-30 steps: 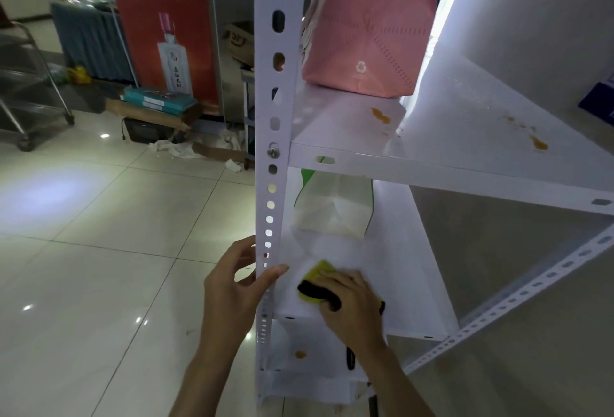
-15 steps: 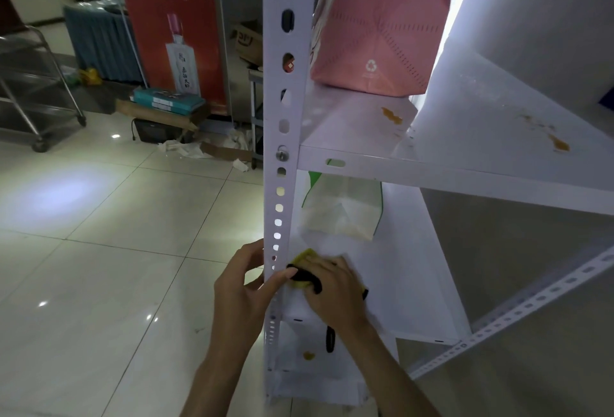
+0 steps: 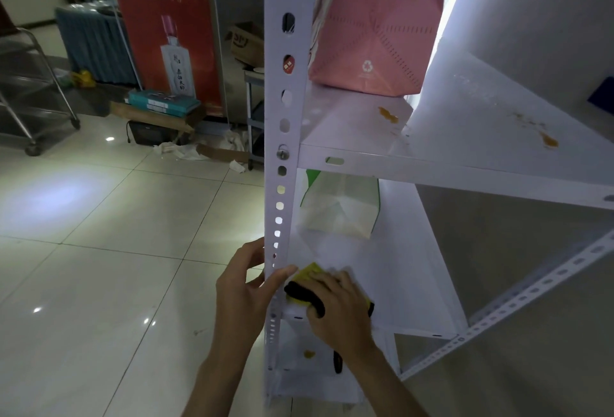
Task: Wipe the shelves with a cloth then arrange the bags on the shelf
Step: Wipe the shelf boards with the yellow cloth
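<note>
A white metal shelf unit fills the right half of the head view. My right hand [image 3: 339, 310] presses a yellow and black cloth [image 3: 304, 285] onto the front left corner of the lower shelf [image 3: 398, 270]. My left hand [image 3: 246, 287] grips the perforated white upright post [image 3: 282, 137] at the same height, thumb on its front face. A white and green bag [image 3: 342, 207] stands at the back of that lower shelf. A pink bag [image 3: 375, 27] stands on the upper shelf [image 3: 448, 164], which carries orange stains [image 3: 388, 114].
A bottom shelf [image 3: 309, 343] below my hands has an orange spot [image 3: 309, 354]. Left of the unit lies tiled floor [image 3: 99, 250]. Further back stand a red banner [image 3: 166, 27], stacked boxes [image 3: 162, 102], crumpled paper [image 3: 181, 150] and a metal cart [image 3: 30, 90].
My right hand slid the cloth left along the lower shelf's front, up to the post. The left hand kept its grip on the post. The camera view shifted slightly.
</note>
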Available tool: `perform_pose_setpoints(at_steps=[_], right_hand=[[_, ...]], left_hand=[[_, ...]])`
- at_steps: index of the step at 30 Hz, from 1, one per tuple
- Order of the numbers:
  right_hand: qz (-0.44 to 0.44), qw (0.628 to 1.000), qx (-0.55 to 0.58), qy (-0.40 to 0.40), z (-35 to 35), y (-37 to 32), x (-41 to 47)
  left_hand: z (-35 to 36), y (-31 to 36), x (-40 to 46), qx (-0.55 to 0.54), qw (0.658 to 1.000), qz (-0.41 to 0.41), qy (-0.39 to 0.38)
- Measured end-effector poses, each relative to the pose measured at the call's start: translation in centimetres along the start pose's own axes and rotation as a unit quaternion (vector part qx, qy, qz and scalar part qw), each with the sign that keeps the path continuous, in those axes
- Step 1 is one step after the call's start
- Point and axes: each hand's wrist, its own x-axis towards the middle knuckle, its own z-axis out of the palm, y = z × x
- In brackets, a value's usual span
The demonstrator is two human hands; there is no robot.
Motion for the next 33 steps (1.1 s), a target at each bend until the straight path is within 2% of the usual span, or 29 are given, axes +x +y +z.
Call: perform_pose_setpoints(at_steps=[3, 11, 15, 18, 22, 28, 30, 33], right_hand=[[0.040, 0.999, -0.010, 0.010, -1.0, 3.2, 1.1], [0.269, 0.959, -0.090, 0.018, -4.0, 10.3, 0.6], [0.319, 0.939, -0.126, 0.036, -5.5, 14.2, -1.7], [0.323, 0.937, -0.130, 0.039, -5.5, 14.6, -2.5], [0.310, 0.941, -0.134, 0.008, -4.3, 11.2, -2.2], [0.175, 0.977, -0.111, -0.045, -2.4, 4.4, -2.9], [0.130, 0.988, -0.067, -0.057, -3.0, 2.6, -3.1], [0.117, 0.990, 0.030, -0.072, -5.6, -0.1, -3.0]], left_hand=[[0.0, 0.3, -0.1, -0.003, 1.000, 0.005, 0.000], [-0.2, 0.4, -0.1, 0.004, 1.000, 0.000, -0.005], [-0.4, 0.9, -0.1, 0.004, 1.000, -0.004, -0.013], [-0.6, 0.9, 0.0, 0.005, 1.000, -0.008, -0.022], [-0.4, 0.6, 0.0, 0.009, 1.000, -0.013, -0.013], [-0.6, 0.1, 0.1, 0.022, 0.999, -0.016, -0.026], [-0.7, 0.3, 0.3, 0.037, 0.998, -0.013, -0.041], [-0.9, 1.2, 0.6, 0.027, 0.998, -0.015, -0.048]])
